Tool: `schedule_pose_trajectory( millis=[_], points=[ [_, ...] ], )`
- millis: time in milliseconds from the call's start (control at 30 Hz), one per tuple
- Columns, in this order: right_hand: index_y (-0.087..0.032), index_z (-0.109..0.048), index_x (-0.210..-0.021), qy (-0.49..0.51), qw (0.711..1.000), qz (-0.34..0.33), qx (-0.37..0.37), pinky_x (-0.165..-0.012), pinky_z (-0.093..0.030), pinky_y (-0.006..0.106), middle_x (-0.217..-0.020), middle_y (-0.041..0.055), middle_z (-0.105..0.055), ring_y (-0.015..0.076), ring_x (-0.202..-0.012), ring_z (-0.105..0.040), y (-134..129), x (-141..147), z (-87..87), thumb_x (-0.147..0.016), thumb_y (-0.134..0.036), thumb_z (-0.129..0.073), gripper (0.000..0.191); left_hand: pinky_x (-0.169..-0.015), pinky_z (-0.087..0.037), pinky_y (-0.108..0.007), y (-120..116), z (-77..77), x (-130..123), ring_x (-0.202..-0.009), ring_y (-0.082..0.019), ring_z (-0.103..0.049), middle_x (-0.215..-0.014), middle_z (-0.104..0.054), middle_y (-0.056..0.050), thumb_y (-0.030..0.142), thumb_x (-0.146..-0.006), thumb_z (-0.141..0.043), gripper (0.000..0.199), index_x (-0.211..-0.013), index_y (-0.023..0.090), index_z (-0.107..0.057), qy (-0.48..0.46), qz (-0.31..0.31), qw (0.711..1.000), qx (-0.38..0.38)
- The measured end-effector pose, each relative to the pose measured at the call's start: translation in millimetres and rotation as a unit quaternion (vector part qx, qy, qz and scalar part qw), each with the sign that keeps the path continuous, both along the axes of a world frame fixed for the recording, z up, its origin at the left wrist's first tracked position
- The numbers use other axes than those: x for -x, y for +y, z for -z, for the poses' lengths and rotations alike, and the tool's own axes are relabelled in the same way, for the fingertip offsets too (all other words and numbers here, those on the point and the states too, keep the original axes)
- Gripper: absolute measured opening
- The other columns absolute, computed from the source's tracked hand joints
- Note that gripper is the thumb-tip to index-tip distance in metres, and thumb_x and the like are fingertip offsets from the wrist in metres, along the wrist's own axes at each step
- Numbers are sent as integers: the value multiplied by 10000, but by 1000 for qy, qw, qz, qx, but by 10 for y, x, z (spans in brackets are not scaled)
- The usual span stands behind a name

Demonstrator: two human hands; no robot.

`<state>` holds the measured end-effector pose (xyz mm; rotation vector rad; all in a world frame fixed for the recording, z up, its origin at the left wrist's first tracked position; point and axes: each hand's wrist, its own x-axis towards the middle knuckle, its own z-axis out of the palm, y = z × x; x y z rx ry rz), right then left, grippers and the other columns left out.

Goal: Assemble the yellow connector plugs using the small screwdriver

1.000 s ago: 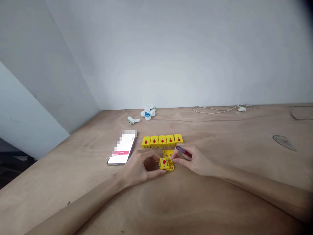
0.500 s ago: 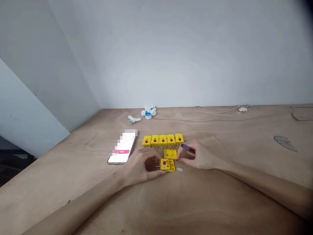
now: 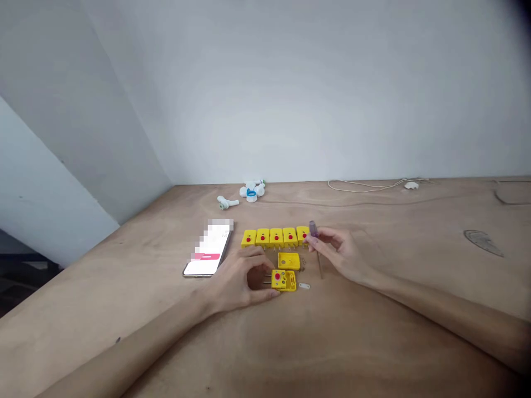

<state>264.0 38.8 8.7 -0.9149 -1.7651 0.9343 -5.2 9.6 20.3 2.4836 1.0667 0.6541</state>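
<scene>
My left hand (image 3: 243,275) is shut around the near yellow two-pin connector (image 3: 283,280), which lies open with its red dot and metal pins showing. My right hand (image 3: 339,253) pinches a small screwdriver (image 3: 313,230) with a purple handle, its thin shaft pointing down toward the plywood tabletop (image 3: 357,331). The screwdriver tip is off to the right of a loose yellow connector cover (image 3: 289,261). A small pale slotted clip (image 3: 304,286) lies next to the held connector. Behind both hands stands a row of several yellow connectors (image 3: 276,237).
A smartphone (image 3: 207,254) with a blurred screen lies left of my left hand. Small white parts (image 3: 251,192) and a white earbud-like piece (image 3: 227,202) sit near the wall. A thin pale cable (image 3: 373,185) runs along the back right.
My right hand has moved up and right, away from the cover, and the screwdriver now stands more upright. My left hand and the connector it holds have barely moved.
</scene>
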Motion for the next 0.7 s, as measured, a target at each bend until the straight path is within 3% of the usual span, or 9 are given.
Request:
schedule_pose_trajectory(
  millis=[100,200,367,700],
  points=[
    [-201,-716,-939,66,997,21,21,-625,-518,274,-853,37,-694,173,-751,-644,-18,26,-18,-932,-459,-646,267,-724,-488,-313,-5,4,-6,-844,-208,-644,-936,-707,-32,415,-814,-769,246,-923,211,-684,-18,9,1000,4],
    [-207,-697,-979,114,992,-9,49,-552,-510,261,-842,33,-700,151,-663,-649,-82,72,-11,-936,-450,-652,251,-751,-522,-315,-18,-4,-20,-868,-209,-674,-981,-736,-41,397,-842,-750,233,-976,214,-696,-47,23,999,17],
    [-212,-687,-1018,142,986,-58,58,-645,-576,304,-886,47,-720,180,-748,-700,-224,143,16,-949,-412,-650,215,-804,-564,-328,-40,-23,-30,-903,-213,-710,-1035,-758,-55,391,-867,-733,263,-1057,211,-710,-78,32,996,39],
    [-210,-689,-1008,125,990,-63,28,-692,-607,310,-918,52,-713,178,-785,-712,-263,137,30,-957,-375,-640,180,-884,-583,-356,-55,-46,-55,-981,-223,-716,-1100,-751,-58,366,-889,-713,282,-1130,220,-704,-102,49,992,62]
  ],
)
